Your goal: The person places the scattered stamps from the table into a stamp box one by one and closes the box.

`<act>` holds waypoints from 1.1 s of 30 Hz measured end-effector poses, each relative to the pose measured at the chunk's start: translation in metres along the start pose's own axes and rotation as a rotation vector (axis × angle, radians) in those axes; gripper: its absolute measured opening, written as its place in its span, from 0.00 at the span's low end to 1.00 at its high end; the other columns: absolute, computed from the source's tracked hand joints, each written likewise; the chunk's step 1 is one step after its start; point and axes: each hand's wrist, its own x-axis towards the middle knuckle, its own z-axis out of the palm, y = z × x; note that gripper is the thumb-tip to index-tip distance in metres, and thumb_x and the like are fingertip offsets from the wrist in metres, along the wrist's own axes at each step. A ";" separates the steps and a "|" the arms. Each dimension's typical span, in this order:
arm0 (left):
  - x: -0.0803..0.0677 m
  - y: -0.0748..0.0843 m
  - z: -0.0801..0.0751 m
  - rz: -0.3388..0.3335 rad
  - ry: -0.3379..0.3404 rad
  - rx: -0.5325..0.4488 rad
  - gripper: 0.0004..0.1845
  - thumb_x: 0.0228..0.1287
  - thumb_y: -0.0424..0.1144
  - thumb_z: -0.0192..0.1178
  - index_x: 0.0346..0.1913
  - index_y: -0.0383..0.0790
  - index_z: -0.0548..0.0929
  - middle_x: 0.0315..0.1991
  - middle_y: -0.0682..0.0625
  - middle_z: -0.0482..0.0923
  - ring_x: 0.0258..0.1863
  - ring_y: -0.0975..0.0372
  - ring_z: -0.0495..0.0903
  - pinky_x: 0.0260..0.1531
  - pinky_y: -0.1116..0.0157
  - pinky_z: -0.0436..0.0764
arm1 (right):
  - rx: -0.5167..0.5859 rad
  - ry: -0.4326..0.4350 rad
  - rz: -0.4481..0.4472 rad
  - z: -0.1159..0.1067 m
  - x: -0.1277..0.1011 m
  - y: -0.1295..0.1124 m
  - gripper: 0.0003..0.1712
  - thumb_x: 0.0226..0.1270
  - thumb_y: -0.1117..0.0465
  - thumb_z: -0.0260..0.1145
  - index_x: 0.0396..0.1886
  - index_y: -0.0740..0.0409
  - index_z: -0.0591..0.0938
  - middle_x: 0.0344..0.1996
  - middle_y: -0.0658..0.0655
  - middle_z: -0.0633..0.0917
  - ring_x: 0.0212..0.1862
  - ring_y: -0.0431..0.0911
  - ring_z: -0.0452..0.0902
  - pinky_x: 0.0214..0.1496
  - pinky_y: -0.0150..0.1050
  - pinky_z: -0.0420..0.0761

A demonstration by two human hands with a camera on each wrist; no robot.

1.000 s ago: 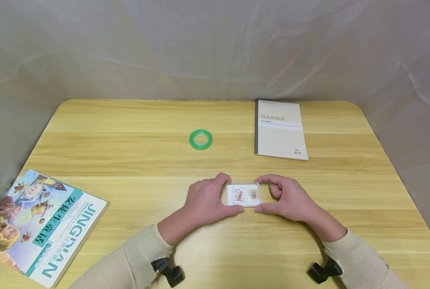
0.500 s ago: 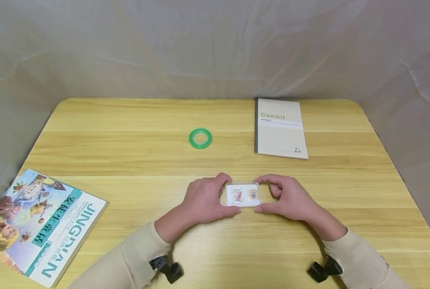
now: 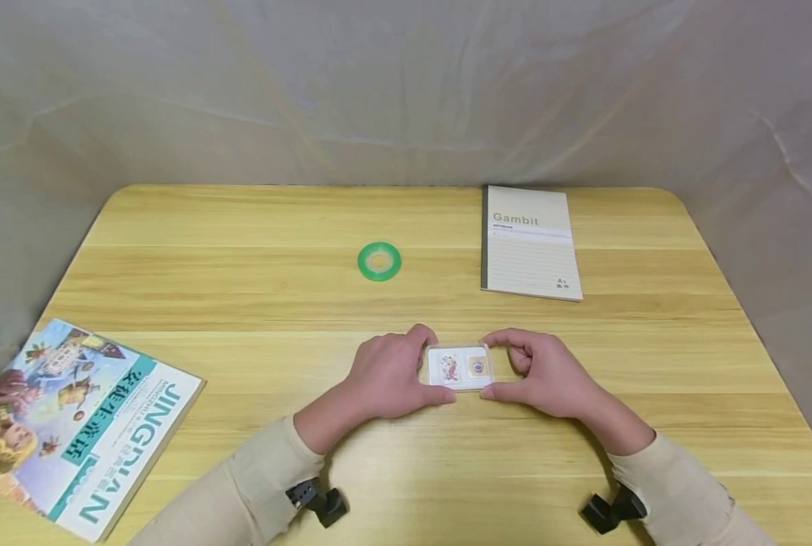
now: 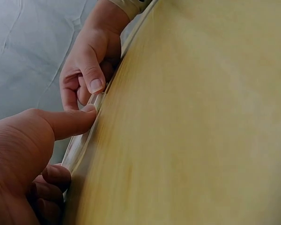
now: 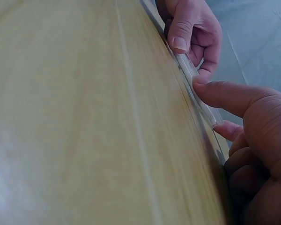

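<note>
I have a small clear case (image 3: 459,368) pinched between both hands, low over the table (image 3: 242,303) near its front edge and just ahead of me. My left hand (image 3: 385,375) takes its left end, thumb on the near edge and forefinger curled over the far edge. My right hand (image 3: 542,371) takes the right end the same way, thumb (image 5: 225,96) laid along the near edge, the other fingers curled. In the left wrist view my left thumb (image 4: 65,123) presses the thin clear rim, and the right hand's fingers (image 4: 91,77) grip the other end. Inside the case two little pictures lie side by side. I cannot tell whether the case touches the table or hangs just off it.

To my left, at the near corner, lies a colourful book (image 3: 71,428). Farther off, past the case toward the middle, sits a green tape ring (image 3: 379,262). At the far right lies a notebook (image 3: 528,243), closed, well apart from the ring.
</note>
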 end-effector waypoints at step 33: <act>0.001 -0.003 0.002 0.031 0.013 0.006 0.34 0.42 0.68 0.75 0.47 0.52 0.77 0.21 0.60 0.70 0.19 0.65 0.70 0.18 0.64 0.68 | -0.007 0.019 -0.002 0.000 0.000 0.001 0.37 0.41 0.49 0.87 0.54 0.45 0.83 0.15 0.40 0.57 0.21 0.36 0.52 0.36 0.37 0.70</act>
